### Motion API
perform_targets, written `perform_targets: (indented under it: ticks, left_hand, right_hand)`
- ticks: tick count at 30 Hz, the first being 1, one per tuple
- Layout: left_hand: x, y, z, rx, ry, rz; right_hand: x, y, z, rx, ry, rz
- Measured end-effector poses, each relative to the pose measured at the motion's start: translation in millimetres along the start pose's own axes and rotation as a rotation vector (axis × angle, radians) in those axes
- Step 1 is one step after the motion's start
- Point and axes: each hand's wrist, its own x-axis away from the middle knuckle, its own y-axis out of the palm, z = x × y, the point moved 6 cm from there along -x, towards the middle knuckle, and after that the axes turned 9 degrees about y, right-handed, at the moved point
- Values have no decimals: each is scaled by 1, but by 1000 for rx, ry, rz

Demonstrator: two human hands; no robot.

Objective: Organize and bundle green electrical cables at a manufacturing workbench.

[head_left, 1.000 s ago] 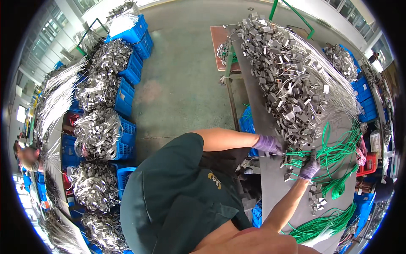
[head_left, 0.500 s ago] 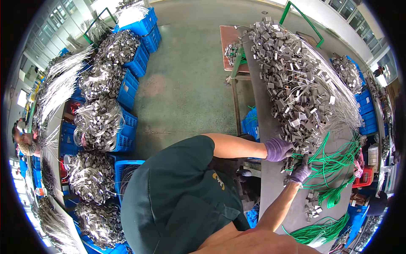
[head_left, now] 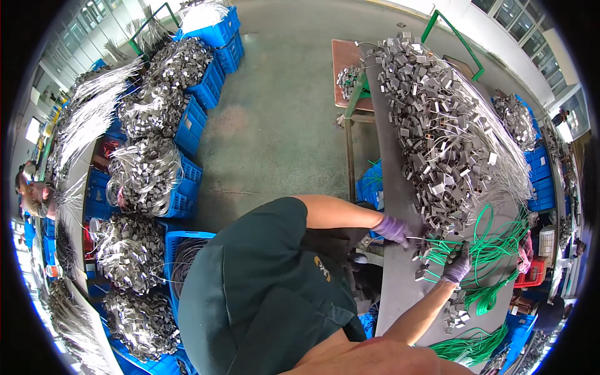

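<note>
My left hand (head_left: pixel 392 229), in a purple glove, is at the near edge of the grey table. Its fingers are closed on a thin pale strand (head_left: pixel 415 237) that runs toward a bundle of green wires. My right hand (head_left: pixel 457 267), gloved in purple with dark fingertips, lies farther right with its fingers curled over the green wires (head_left: pixel 486 250). Small grey blocks (head_left: pixel 420 273) sit at the bundle's left end, between my hands. Just beyond stands a big heap of grey blocks with pale wires (head_left: pixel 437 144).
More grey blocks (head_left: pixel 456 314) and a green coil (head_left: pixel 469 344) lie nearer on the table (head_left: pixel 400 300). A red crate (head_left: pixel 532 273) stands past its right side. Blue crates (head_left: pixel 190 129) full of wired blocks line the left, across the green floor (head_left: pixel 281 112).
My hands have parted: the left has drawn back leftward, the right has shifted right and slightly nearer. The green wires' end now shows between them. The whole view has shifted slightly.
</note>
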Motion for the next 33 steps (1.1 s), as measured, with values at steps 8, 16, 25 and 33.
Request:
perform_targets:
  ticks: [8,16,25,33]
  left_hand:
    - [-2,-14,-17,63,-116,44]
    - [-14,-16,-32,25,-20,28]
    - [-19,-13,-11,-138,-4,-78]
    - [-30,-12,-13,-432,165,370]
  right_hand:
    - [18,25,12,176,-101,-122]
    - [14,4,4,221,-70,38]
    - [21,-2,2,188,-62,82]
    - [17,-19,16,142,-66,28]
